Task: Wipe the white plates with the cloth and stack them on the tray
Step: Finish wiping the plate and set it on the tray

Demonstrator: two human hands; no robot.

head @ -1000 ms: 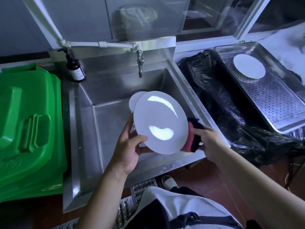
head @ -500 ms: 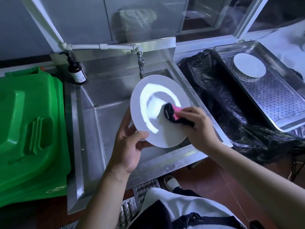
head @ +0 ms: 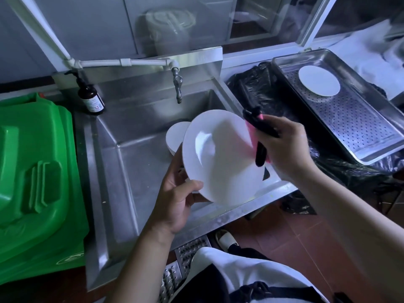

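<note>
While the left hand (head: 175, 200) is gripping the white plate (head: 220, 158) at its lower-left rim, thumb curled over the front face and fingers behind, the right hand (head: 284, 147) is clutching the black-and-pink cloth (head: 259, 132) against the plate's upper-right edge. Both hands are closed firmly around what they are holding. The plate is being held in the air over the steel sink (head: 135, 154), tilted steeply with its face turned toward the wearer and to the left; being round, it is presenting no true long axis, though foreshortening is making it look taller than wide.

Judging by its gloss, the plate is behaving as a rigid, brittle and probably slippery item, moderately heavy for a one-handed rim hold. A pinch across the rim, thumb opposed to fingers, is looking like the soundest purchase. The cloth is soft and is conforming to the edge.

More plates (head: 175, 138) are lying in the sink behind the held one. One plate (head: 319, 80) is already resting on the perforated tray (head: 358, 119), well apart to the right.
</note>
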